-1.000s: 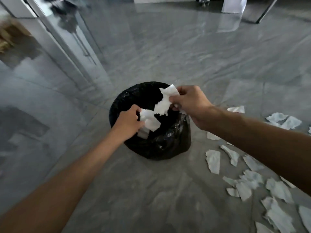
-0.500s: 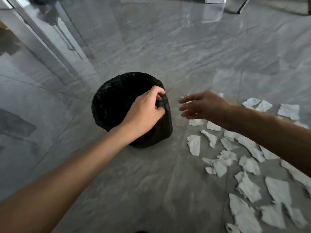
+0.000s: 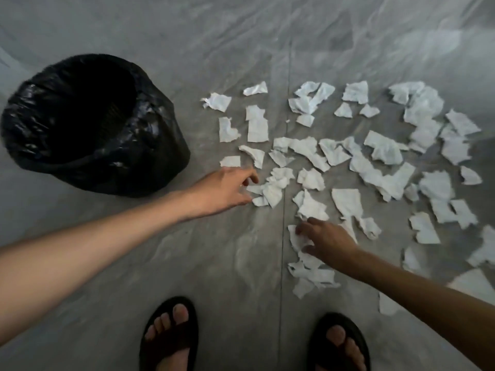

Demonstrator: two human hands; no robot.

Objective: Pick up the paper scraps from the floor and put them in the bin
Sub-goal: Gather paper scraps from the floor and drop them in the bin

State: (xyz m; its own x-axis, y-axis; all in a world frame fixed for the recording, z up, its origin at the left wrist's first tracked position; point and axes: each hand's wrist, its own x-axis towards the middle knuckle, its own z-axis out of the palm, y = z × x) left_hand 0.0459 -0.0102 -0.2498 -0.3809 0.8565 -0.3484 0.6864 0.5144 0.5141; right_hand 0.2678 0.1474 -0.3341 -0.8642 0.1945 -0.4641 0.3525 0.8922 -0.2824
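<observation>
Several white torn paper scraps lie spread over the grey floor, right of the bin, a round bin lined with a black plastic bag, at the left. My left hand reaches low to the scraps' left edge, fingers apart, fingertips at a small crumpled scrap. My right hand is down on the near scraps, fingers spread and touching a scrap; nothing is lifted.
My two feet in black sandals stand at the bottom edge. The polished grey floor has a thin tile seam running up between my hands. Bare floor lies between the bin and my feet.
Both hands dropped their scraps into the bin, left its rim and swung right and down to the scraps on the floor. My view tilted down; my feet now show.
</observation>
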